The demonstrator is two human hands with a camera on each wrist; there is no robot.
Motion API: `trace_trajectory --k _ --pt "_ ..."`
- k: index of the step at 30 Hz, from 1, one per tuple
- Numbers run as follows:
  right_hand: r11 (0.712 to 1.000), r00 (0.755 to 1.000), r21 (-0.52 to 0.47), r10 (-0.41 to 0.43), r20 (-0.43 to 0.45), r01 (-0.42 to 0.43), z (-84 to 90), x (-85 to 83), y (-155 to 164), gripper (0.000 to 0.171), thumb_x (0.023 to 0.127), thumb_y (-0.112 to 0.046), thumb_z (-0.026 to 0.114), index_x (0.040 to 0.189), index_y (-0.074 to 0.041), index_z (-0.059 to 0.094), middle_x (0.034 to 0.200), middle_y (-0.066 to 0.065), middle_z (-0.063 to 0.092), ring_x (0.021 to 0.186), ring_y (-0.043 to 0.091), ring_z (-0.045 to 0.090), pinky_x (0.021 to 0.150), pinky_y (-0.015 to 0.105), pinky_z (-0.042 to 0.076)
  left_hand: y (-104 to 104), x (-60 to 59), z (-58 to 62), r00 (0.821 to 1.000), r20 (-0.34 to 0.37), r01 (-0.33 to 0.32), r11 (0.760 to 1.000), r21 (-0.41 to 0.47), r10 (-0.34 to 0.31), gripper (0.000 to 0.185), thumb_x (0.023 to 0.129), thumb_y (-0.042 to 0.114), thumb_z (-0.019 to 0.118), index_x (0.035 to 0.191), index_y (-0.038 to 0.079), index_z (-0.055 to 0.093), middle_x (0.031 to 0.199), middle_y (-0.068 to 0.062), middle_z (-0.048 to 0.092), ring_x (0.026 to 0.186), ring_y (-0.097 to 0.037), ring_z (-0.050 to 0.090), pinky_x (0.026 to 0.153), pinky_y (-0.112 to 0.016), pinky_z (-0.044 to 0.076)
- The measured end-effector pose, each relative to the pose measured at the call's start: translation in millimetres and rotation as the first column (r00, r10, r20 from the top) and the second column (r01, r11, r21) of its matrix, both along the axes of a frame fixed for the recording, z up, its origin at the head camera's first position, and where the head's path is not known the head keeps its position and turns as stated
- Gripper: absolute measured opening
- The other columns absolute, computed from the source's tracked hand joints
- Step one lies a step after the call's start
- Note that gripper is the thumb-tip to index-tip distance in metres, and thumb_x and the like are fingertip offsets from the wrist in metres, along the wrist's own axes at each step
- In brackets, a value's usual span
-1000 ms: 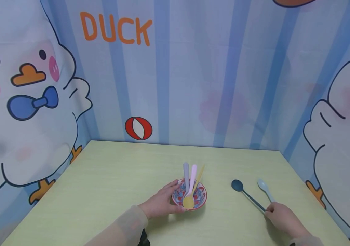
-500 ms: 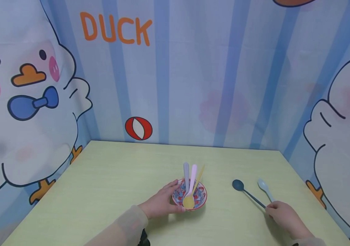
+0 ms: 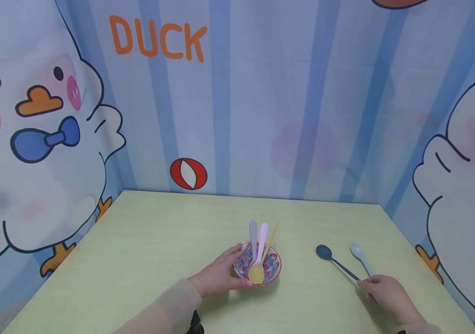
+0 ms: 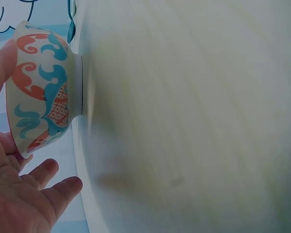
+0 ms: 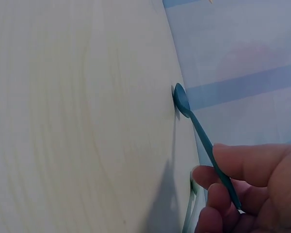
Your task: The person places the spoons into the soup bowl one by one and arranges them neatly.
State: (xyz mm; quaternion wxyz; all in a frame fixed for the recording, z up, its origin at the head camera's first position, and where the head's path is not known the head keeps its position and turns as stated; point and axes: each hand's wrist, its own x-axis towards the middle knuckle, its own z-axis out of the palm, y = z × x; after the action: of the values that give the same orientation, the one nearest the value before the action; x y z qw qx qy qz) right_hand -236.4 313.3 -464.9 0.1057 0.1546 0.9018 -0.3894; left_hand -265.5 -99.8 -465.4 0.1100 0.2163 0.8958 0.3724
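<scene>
My left hand [image 3: 221,273] holds a small bowl [image 3: 278,273] at its rim, thumb on the near side and fingers on the far left side. The left wrist view shows the bowl's red and blue pattern [image 4: 41,92]. Inside it stand a purple-handled spoon [image 3: 253,232], a pink-handled spoon [image 3: 263,232] and a yellow spoon [image 3: 256,274]. To the right, my right hand [image 3: 388,297] pinches a dark teal spoon [image 3: 324,252] by its handle. Its handle is raised and its head is low at the table. A light blue spoon [image 3: 358,253] lies beside it, its handle partly hidden behind the right hand.
The pale wooden table [image 3: 170,232] stretches back to a blue striped curtain [image 3: 258,102] with duck drawings. Between the bowl and the teal spoon lies bare tabletop.
My right hand has shifted slightly left along the teal spoon, and the spoon's head has edged a little right. The left hand and bowl have kept their place.
</scene>
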Motion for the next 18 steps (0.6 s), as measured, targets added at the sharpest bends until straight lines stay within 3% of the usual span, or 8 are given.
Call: trace_trajectory --k 7,12,18 --pt "0.996 0.998 -0.067 -0.064 -0.013 0.062 -2.3 -0.3 3.2 0.043 0.093 -0.025 0.062 0.112 0.013 0.058 0.089 0.015 0.059 0.084 0.029 0.049 0.071 0.039 0.043 0.3 0.1 0.5 1.0 -0.006 0.004 1.0 -0.001 -0.004 0.09 0.079 0.046 0.077 0.15 0.01 0.034 0.159 -0.003 0.02 0.144 -0.03 0.02 0.111 -0.054 0.026" --pt "0.978 0.991 -0.166 -0.133 -0.024 0.127 -3.1 -1.4 4.1 0.044 0.094 -0.021 0.058 0.118 0.015 0.052 0.088 0.014 0.058 0.083 0.027 0.049 0.072 0.037 0.043 0.3 0.4 0.6 1.0 -0.016 0.007 1.0 -0.004 -0.007 0.091 0.079 0.046 0.077 0.15 0.009 0.034 0.159 -0.004 0.02 0.144 -0.031 0.02 0.111 -0.054 0.027" --pt "0.959 0.984 -0.231 -0.176 -0.038 0.163 -1.9 0.7 4.6 0.04 0.093 -0.02 0.058 0.113 0.015 0.053 0.08 0.01 0.055 0.078 0.025 0.047 0.07 0.037 0.04 -0.1 -0.3 -0.3 1.0 -0.016 0.006 1.0 -0.007 -0.006 0.091 0.079 0.047 0.076 0.15 0.009 0.033 0.159 -0.003 0.02 0.144 -0.03 0.02 0.111 -0.053 0.026"
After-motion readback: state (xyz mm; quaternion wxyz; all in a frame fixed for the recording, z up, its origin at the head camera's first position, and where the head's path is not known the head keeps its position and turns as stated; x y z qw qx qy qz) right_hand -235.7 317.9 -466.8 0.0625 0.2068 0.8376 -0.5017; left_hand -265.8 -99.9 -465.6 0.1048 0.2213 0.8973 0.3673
